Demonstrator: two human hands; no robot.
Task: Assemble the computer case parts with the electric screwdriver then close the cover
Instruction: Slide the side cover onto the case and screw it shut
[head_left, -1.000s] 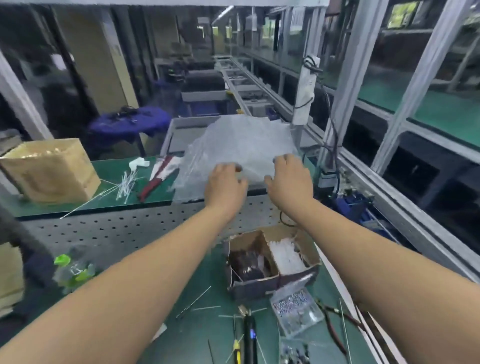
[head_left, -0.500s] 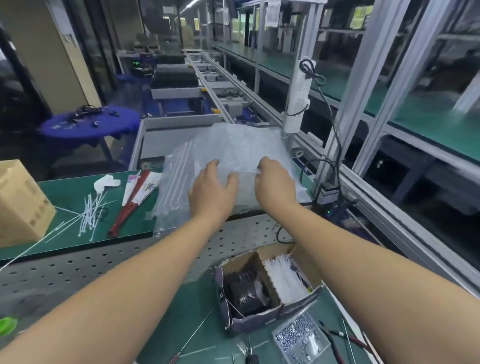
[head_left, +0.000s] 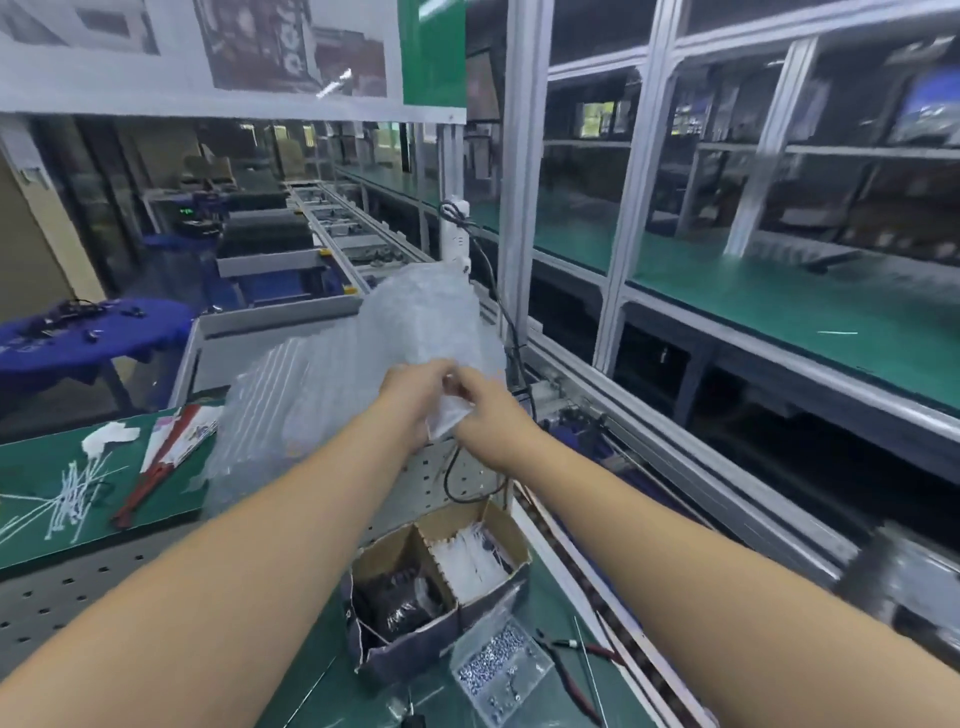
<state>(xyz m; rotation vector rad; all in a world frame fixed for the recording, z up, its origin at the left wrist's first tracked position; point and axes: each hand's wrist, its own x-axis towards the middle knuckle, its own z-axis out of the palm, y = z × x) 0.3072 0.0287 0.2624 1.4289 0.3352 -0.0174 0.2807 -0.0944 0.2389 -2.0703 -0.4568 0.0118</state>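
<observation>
Screw bag (head_left: 501, 670): a clear bag of small silver screws lies nearest me on the green counter (head_left: 550, 587), just in front of the cardboard box.
Pliers (head_left: 576, 649): red-handled, lying right of the screw bag.
Cardboard box (head_left: 439, 582): open, split in two compartments; dark parts in the left one, white ties in the right one. No print I can read on it.
Left hand (head_left: 415, 400): my fingers are curled onto the near edge of the bubble wrap, gripping it.
Right hand (head_left: 488, 415): pinching a small clear plastic piece (head_left: 449, 418) at the same edge, touching my left hand.
Bubble wrap (head_left: 363, 364): a large clear sheet, lifted and bunched above the raised green shelf, past the perforated panel (head_left: 78, 587).
Cable ties (head_left: 67, 499): loose white ones scattered on the shelf to the left.
Red tool (head_left: 156, 467): lies beside the ties on a printed card; the print is too blurred to read.
Power strip (head_left: 456, 234): white, upright on a post behind the wrap, black cord hanging from it.
Writing: posters overhead are blurred; nothing legible.
Computer case: I cannot tell where it is.
</observation>
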